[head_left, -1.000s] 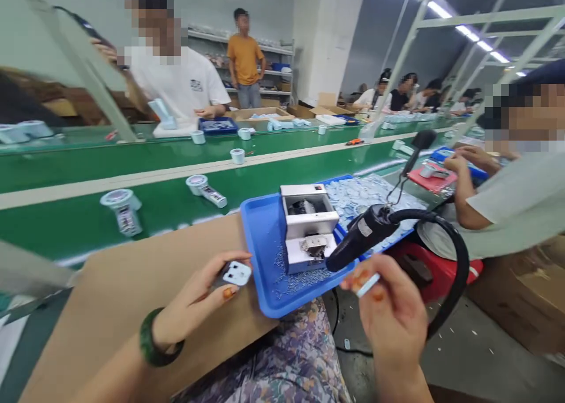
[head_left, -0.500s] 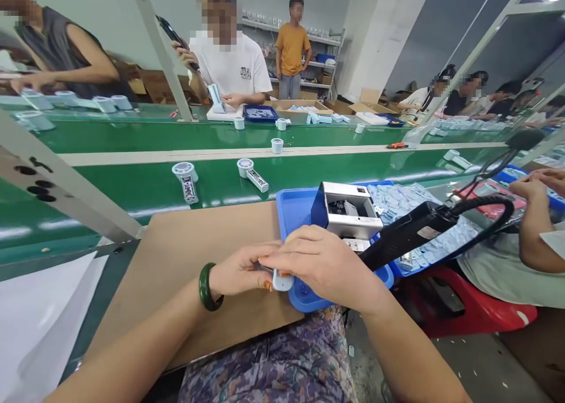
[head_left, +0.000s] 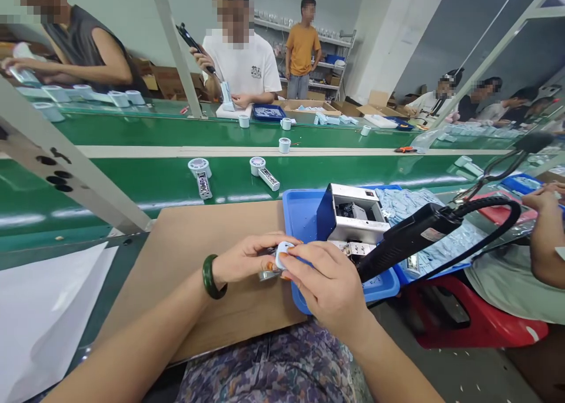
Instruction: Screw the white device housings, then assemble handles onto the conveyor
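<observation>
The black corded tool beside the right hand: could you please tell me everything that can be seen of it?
The black tool has a long body that looks like plastic, with a pale label near its upper end. There, a thick black cord curves away, and metal wire appears to suspend it. It slants, its lower end toward the silver-white machine in the blue tray. The right hand covers its tip without gripping it; whether they touch, I cannot tell.

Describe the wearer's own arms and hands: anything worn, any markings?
The left hand and right hand are ungloved, the visible forearms sleeveless. A smooth dark-green bangle circles the left wrist; the right wrist shows nothing worn. Orange marks show on fingers of both.
</observation>
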A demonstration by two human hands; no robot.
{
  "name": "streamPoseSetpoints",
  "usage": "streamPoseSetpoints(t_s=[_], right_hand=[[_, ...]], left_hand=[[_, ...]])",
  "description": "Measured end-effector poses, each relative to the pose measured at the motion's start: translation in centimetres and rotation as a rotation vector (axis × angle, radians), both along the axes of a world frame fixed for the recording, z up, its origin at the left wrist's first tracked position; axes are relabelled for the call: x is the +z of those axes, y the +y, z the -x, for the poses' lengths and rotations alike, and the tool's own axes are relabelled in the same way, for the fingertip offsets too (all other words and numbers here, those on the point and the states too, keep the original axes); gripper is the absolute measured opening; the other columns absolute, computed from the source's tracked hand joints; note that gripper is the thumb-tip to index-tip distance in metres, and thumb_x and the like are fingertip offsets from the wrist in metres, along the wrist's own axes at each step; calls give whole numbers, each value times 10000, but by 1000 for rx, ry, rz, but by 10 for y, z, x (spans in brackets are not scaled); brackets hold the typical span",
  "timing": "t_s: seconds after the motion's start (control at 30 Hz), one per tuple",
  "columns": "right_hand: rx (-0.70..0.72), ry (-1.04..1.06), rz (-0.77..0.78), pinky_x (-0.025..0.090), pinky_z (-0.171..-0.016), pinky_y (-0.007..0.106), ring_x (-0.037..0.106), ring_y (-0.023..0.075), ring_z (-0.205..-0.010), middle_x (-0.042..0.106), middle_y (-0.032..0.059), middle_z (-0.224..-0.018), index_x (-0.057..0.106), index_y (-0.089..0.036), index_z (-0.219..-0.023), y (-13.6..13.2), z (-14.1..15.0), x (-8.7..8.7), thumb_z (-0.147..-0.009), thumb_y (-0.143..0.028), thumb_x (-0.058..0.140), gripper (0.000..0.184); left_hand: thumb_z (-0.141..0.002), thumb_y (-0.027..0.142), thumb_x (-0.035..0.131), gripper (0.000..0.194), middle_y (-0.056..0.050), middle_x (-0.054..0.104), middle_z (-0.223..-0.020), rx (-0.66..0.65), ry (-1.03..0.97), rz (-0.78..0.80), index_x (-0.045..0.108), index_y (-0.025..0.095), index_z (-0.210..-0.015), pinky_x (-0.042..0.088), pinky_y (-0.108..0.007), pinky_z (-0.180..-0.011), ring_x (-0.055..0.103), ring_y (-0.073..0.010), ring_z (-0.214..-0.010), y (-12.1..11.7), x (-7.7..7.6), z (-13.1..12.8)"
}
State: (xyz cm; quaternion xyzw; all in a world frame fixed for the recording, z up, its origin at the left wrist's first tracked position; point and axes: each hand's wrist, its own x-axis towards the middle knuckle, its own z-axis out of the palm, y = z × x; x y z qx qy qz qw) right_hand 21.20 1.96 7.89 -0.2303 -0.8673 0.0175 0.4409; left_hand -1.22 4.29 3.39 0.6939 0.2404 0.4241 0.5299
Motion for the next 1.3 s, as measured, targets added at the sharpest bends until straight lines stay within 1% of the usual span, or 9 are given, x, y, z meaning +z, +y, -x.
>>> streamPoseSetpoints(t_s=[0.33, 0.43, 0.53, 0.67, 0.77, 0.9, 1.03, 1.17, 1.3], right_hand=[[50, 45, -19, 574, -995, 433, 687, 201, -1047, 787, 53, -1142, 719, -209, -1177, 18, -6, -17, -954, -65, 628, 281], [-2, 29, 34, 539, -1018, 474, 675, 222, -1083, 772, 45, -1203, 702, -226, -1212, 16, -5, -15, -958, -65, 584, 323], [-3, 51, 77, 539, -987, 468, 666, 233, -1077, 768, 42, -1179, 685, -240, -1217, 2, -14, -13, -943, -80, 565, 339], [-334, 514, -43, 534, -889, 427, 623, 235, -966, 644, 62, -966, 674, -269, -1154, -17, -41, -22, -947, -163, 545, 266], [-503, 817, 26, 507, -997, 470, 577, 279, -1176, 553, 122, -1194, 596, -253, -1296, -6, -62, -31, -961, -389, 628, 363], [-1, 762, 644, 574, -882, 449, 687, 263, -997, 664, 104, -1044, 509, -229, -1344, 31, -84, -22, -895, -695, 633, 659], [465, 716, 1056, 563, -640, 343, 613, 148, -589, 604, -46, -740, 523, -242, -1200, 45, -97, -2, -721, -607, 859, 690], [459, 817, 1051, 486, -520, 244, 509, 65, -458, 572, -93, -733, 495, -264, -1043, 30, -97, 15, -785, -426, 848, 466], [261, 937, 739, 450, -482, 227, 486, 65, -446, 549, -97, -647, 559, -250, -1013, 17, -87, 33, -868, -391, 783, 301]], left_hand=[[-1036, 618, 447, 617, -117, 511, -1575, -8, 190, -54, 500, 244, -1524, 329, -473, -1251, 463, -301, -1466, 3, 1, 1], [-941, 748, 510, 784, -144, 550, -1504, 195, 226, -138, 456, 232, -1530, 397, -468, -1192, 517, -326, -1385, -5, -4, -11], [-967, 681, 541, 629, -123, 643, -1281, 413, 206, -176, 549, 212, -1386, 518, -396, -1006, 629, -274, -1118, -14, -15, -22], [-1007, 560, 545, 474, -91, 691, -1092, 400, 180, -164, 554, 215, -1332, 544, -327, -816, 659, -236, -923, -16, -25, -23], [-1016, 528, 540, 421, -89, 708, -1049, 393, 146, -228, 549, 215, -1297, 554, -335, -828, 671, -245, -949, -11, -27, -19], [-1015, 531, 533, 428, -96, 714, -1037, 367, 149, -194, 531, 216, -1306, 579, -346, -817, 693, -251, -936, -8, -28, -17], [-1009, 505, 558, 410, -90, 714, -1064, 317, 192, -144, 511, 256, -1332, 575, -371, -856, 697, -274, -977, -10, -31, -13], [-1014, 466, 573, 355, -63, 706, -1054, 312, 188, -201, 533, 281, -1315, 572, -342, -827, 699, -252, -943, -11, -26, -15], [-1000, 461, 585, 352, -59, 695, -1035, 293, 265, -252, 568, 275, -1299, 559, -319, -774, 678, -238, -899, -10, -22, -20]])
